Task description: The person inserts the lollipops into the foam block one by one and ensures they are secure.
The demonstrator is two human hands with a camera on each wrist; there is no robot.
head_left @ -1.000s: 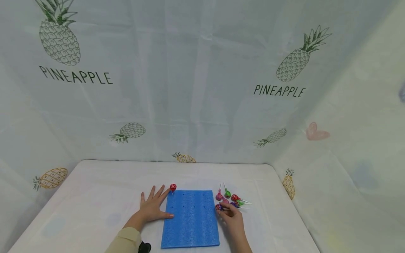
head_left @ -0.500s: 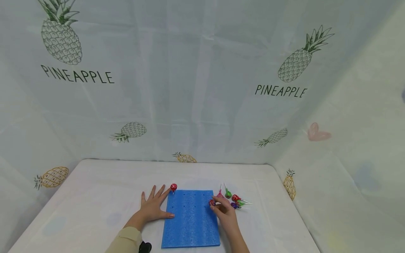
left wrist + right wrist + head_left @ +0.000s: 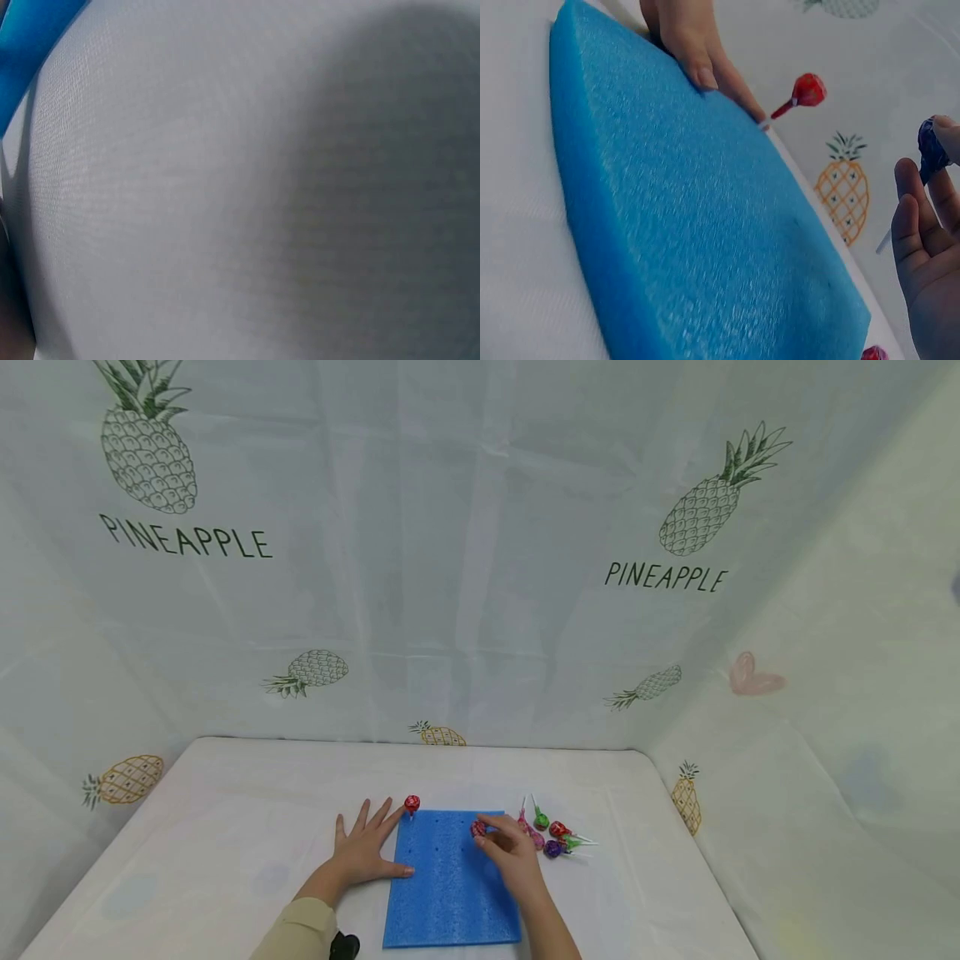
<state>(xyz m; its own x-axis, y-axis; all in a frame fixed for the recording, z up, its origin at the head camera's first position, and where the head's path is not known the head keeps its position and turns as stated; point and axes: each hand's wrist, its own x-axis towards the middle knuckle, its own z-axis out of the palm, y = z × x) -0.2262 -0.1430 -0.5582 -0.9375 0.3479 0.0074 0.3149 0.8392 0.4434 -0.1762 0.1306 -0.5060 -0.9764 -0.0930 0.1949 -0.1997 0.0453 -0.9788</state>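
The right hand (image 3: 513, 853) pinches a lollipop (image 3: 477, 828) — stick (image 3: 885, 241) visible only in the right wrist view — left hand (image 3: 362, 852) splayed.

Blue foam board (image 3: 442, 902) partly hidden behind right hand (image 3: 513, 850), black object (image 3: 344, 946) left of board cut off below

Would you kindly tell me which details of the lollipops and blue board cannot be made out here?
Held lollipop: right wrist view, the right hand hides part of its stick.
Blue board: left wrist view, the edge cuts off most.
Bottom-edge lollipop: right wrist view, mostly cut off by the frame.
Holes: head view, too small to count.
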